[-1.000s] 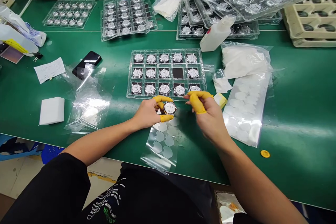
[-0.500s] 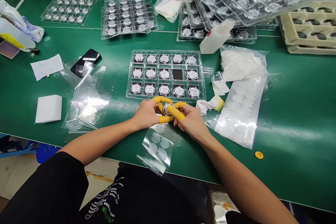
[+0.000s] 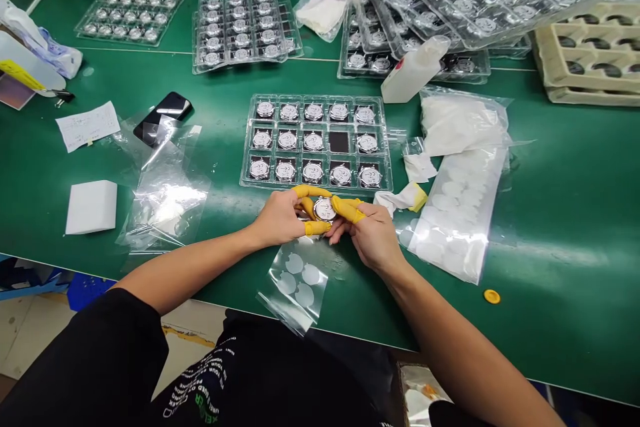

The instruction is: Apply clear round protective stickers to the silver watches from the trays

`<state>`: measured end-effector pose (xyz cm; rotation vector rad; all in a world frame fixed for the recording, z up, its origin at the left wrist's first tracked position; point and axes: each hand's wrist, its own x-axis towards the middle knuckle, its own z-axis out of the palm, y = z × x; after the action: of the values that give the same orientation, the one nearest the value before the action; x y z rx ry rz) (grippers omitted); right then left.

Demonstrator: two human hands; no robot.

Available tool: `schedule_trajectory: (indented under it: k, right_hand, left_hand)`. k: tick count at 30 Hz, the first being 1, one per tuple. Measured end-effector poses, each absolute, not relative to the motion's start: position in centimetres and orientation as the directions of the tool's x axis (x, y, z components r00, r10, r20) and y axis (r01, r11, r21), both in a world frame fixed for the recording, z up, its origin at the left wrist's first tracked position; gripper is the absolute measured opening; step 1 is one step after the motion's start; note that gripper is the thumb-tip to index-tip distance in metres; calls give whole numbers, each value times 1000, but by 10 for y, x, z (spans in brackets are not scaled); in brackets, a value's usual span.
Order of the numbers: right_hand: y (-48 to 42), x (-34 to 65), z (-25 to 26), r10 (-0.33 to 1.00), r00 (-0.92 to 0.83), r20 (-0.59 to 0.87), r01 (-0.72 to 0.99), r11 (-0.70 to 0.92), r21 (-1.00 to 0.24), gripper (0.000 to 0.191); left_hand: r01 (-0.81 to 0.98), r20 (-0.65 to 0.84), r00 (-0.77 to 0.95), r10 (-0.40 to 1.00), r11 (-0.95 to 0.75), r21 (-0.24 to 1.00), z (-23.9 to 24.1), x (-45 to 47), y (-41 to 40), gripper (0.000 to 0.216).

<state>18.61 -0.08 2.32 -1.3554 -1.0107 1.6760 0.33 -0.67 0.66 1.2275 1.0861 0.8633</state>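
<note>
Both my hands meet at the table's middle, holding a round silver watch head (image 3: 325,209) between yellow finger cots (image 3: 318,228). My left hand (image 3: 280,218) grips its left side, and my right hand (image 3: 371,235) pinches its right edge. Part of its rim is hidden by my fingers. Just above my hands lies a clear blister tray (image 3: 316,100) holding rows of similar watch heads, with one dark pocket (image 3: 339,141) showing no watch. Below my hands is a clear film sheet (image 3: 295,283) with round stickers.
A long sticker sheet (image 3: 457,213) and a bag of white pads (image 3: 460,123) lie to the right. A white foam block (image 3: 91,207), a phone (image 3: 163,110) and a paper note (image 3: 88,125) lie left. Stacked watch trays and a pulp tray (image 3: 585,57) fill the far side.
My right hand has moved left from beside the watch head and now pinches it. The film sheet has shifted slightly left.
</note>
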Motion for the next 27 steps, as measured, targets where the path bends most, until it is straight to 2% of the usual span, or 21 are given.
schedule_trajectory:
  k: [5, 13, 17, 22, 27]
  right_hand:
    - [5, 196, 25, 879, -271, -392, -33, -416, -909, 58]
    - [7, 192, 26, 893, -265, -363, 140, -337, -931, 51]
    - [12, 200, 28, 876, -337, -345, 133, -318, -939, 52]
    - [12, 202, 21, 862, -349, -369, 36, -381, -924, 58]
    - [11, 197, 20, 878, -298, -374, 94, -363, -927, 52]
  left_hand:
    - [40, -177, 258, 950, 173, 984, 4, 1, -5, 66]
    - [70, -176, 273, 946, 162, 984, 5, 2, -6, 62]
    - [90, -171, 285, 943, 151, 984, 3, 1, -4, 61]
    - [89, -150, 289, 945, 129, 988, 6, 1, -5, 57]
    - [109, -172, 278, 945, 147, 983, 6, 1, -6, 60]
